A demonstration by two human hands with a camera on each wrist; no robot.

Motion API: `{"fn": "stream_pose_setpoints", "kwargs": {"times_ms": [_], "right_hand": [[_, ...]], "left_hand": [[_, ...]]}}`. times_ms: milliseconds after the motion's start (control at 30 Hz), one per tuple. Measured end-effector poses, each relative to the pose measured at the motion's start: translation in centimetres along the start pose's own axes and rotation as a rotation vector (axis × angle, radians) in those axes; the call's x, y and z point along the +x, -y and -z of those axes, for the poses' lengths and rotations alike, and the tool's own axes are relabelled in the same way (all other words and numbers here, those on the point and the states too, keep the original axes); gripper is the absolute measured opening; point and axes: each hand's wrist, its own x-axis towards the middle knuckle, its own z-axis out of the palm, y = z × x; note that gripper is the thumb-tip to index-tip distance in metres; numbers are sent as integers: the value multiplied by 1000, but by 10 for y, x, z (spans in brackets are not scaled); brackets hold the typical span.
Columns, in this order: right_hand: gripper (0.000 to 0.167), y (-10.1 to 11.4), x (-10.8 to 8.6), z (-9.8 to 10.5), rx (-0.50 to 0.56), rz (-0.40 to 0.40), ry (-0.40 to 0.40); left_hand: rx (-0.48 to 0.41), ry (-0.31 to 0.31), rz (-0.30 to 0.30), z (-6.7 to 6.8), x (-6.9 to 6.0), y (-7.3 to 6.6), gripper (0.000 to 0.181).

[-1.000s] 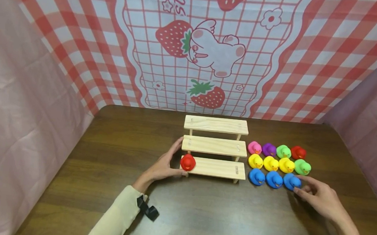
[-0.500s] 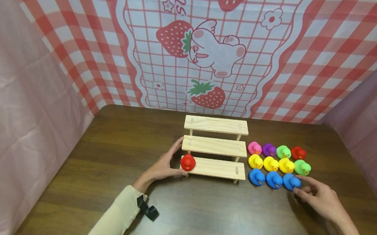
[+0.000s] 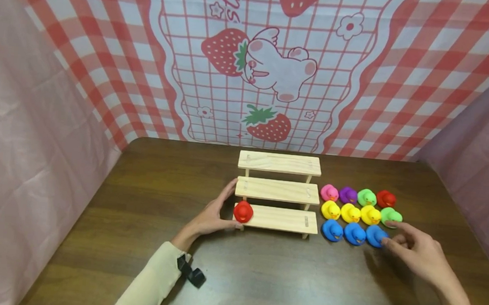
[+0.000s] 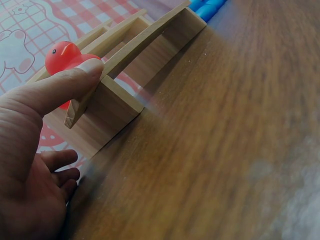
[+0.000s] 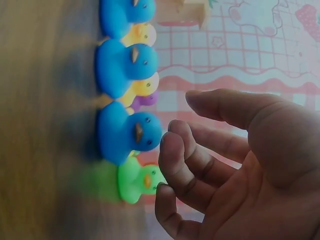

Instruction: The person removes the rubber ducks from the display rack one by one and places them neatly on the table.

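Observation:
A three-tier wooden stand (image 3: 278,190) is on the table, with a red rubber duck (image 3: 243,212) at the left end of its lowest step. My left hand (image 3: 211,217) rests against the stand's left side. In the left wrist view, the thumb (image 4: 75,82) lies at the step's edge by the red duck, the lower fingers loosely bent. My right hand (image 3: 420,250) hovers beside the rightmost blue duck (image 3: 377,236), holding nothing. Its index finger reaches toward a light green duck (image 3: 391,217). In the right wrist view, the fingertips look close to the blue duck (image 5: 130,132); contact is unclear.
Right of the stand, several ducks form three rows: blue in front, yellow ducks (image 3: 351,213) in the middle, and pink (image 3: 329,193), purple (image 3: 348,195), green and red (image 3: 386,199) behind. A strawberry-print cloth (image 3: 276,78) hangs behind the table (image 3: 282,280).
My right hand has shifted slightly, its index finger moving from the rightmost blue duck up toward the light green one. My left hand stays against the stand, and the ducks keep their rows.

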Motion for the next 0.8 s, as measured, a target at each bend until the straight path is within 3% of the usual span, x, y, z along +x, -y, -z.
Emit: {"fn": "stream_pose_setpoints", "kwargs": {"times_ms": [567, 800], "right_hand": [[41, 56, 19, -2, 12, 107, -52], [42, 84, 31, -11, 82, 144, -20]], "left_hand": [[-4, -3, -15, -1, 1, 1, 118], [-4, -1, -16, 0, 0, 0, 118]]}}
